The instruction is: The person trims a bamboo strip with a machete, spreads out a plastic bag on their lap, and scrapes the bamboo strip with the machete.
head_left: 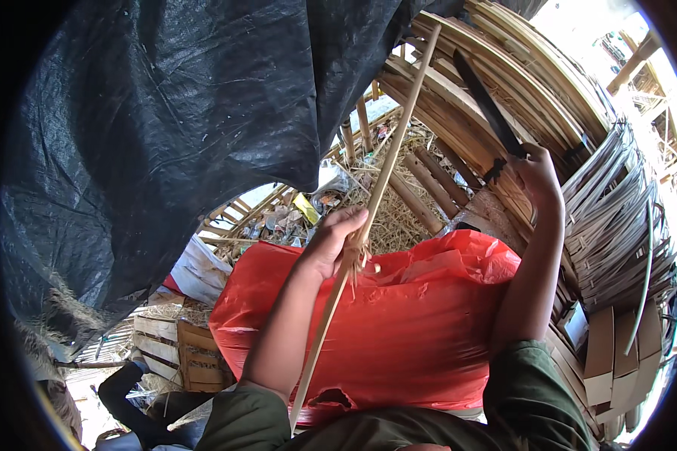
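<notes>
A long, pale bamboo strip (399, 135) runs slantwise from the upper middle down to my lap. My left hand (332, 242) grips it around the middle, where frayed fibres and curled shavings hang from it. Off to the right, my right hand (535, 174) is closed round the handle of a knife (487, 105). Its long dark blade points up and to the left, apart from the strip. Red plastic sheeting (406, 331) covers my lap under both forearms, with a small torn hole near its lower edge.
A black tarpaulin (195, 128) hangs at the upper left. Stacked bamboo slats (526, 68) and a bundle of thin strips (620, 218) stand close on the right. Straw and litter (399, 203) cover the ground beyond my lap. A wooden crate (177, 349) sits at the lower left.
</notes>
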A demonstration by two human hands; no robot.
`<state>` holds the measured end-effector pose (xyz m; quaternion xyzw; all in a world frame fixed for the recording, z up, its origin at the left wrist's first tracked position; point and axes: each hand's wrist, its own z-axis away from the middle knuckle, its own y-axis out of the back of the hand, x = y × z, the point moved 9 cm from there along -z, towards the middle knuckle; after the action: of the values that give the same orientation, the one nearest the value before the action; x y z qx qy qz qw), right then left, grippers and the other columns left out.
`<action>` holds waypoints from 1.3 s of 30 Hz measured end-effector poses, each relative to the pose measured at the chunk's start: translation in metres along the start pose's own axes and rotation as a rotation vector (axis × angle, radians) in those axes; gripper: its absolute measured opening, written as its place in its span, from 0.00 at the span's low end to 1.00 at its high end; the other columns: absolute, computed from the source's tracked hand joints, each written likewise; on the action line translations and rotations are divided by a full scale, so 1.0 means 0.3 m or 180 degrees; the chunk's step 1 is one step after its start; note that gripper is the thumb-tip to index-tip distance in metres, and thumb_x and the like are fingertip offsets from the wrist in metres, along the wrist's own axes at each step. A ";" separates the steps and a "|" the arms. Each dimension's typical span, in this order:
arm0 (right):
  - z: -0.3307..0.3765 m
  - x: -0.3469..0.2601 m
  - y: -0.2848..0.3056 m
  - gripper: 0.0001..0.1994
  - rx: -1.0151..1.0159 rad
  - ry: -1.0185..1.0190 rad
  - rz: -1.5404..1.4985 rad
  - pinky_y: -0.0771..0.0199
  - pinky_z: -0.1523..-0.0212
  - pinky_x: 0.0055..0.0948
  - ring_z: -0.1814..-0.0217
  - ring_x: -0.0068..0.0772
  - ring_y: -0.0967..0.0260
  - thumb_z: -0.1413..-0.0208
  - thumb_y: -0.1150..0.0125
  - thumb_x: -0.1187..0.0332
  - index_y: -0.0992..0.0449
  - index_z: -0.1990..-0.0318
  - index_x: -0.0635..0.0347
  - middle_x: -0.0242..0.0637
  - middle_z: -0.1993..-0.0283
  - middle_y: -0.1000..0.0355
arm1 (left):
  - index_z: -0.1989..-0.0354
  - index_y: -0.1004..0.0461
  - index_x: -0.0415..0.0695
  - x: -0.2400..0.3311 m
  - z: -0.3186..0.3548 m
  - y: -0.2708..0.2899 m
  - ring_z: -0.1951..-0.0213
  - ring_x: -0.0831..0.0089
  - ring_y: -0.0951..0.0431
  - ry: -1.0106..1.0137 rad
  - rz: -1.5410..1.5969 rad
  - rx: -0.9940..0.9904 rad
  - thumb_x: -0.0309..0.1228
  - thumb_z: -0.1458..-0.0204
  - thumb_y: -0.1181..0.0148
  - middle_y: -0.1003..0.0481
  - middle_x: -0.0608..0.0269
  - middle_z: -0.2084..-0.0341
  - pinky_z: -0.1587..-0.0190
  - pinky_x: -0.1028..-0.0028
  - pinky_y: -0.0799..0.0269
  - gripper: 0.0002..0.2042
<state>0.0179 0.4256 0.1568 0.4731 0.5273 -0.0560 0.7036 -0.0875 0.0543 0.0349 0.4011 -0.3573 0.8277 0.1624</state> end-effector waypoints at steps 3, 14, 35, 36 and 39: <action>0.075 -0.199 0.076 0.09 0.0743 0.1581 0.0944 0.46 0.80 0.23 0.81 0.14 0.46 0.48 0.32 0.69 0.26 0.71 0.65 0.24 0.83 0.40 | 0.61 0.26 0.43 0.070 0.025 -0.053 0.78 0.82 0.29 -0.0313 -0.0303 0.0031 0.42 0.39 0.44 0.33 0.74 0.81 0.73 0.77 0.28 0.14; 0.140 -0.258 -0.384 0.08 -0.0434 0.2064 0.1260 0.27 0.74 0.40 0.80 0.45 0.28 0.56 0.37 0.62 0.22 0.76 0.57 0.41 0.81 0.26 | 0.69 0.31 0.46 0.030 0.067 -0.133 0.89 0.83 0.32 0.0033 -0.0484 -0.0676 0.52 0.36 0.55 0.34 0.72 0.85 0.87 0.83 0.34 0.22; 0.307 -0.318 -0.730 0.10 -0.1145 0.2326 0.1337 0.22 0.68 0.39 0.74 0.44 0.23 0.66 0.38 0.65 0.16 0.71 0.45 0.37 0.77 0.23 | 0.75 0.40 0.45 0.049 0.047 -0.012 0.78 0.86 0.41 -0.1750 -0.2086 0.0042 0.28 0.42 0.41 0.42 0.77 0.82 0.76 0.78 0.44 0.14; 0.303 -0.328 -0.731 0.10 -0.1111 0.2389 0.1489 0.23 0.70 0.40 0.75 0.44 0.24 0.65 0.37 0.66 0.16 0.71 0.47 0.38 0.78 0.24 | 0.75 0.40 0.46 0.049 0.045 -0.002 0.79 0.86 0.42 -0.1720 -0.2047 0.0077 0.27 0.42 0.42 0.42 0.77 0.83 0.76 0.78 0.44 0.13; 0.264 -0.315 -0.743 0.09 -0.1112 0.2348 0.1795 0.23 0.70 0.40 0.74 0.43 0.24 0.63 0.36 0.65 0.16 0.70 0.47 0.39 0.78 0.24 | 0.73 0.41 0.48 0.051 0.043 0.002 0.81 0.88 0.43 -0.1628 -0.1830 0.0021 0.24 0.43 0.45 0.42 0.78 0.83 0.79 0.80 0.46 0.11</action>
<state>-0.0977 0.2068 0.0963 0.4606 0.5942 0.3968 0.5266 -0.0903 0.0444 0.0521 0.6790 -0.2565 0.6228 0.2921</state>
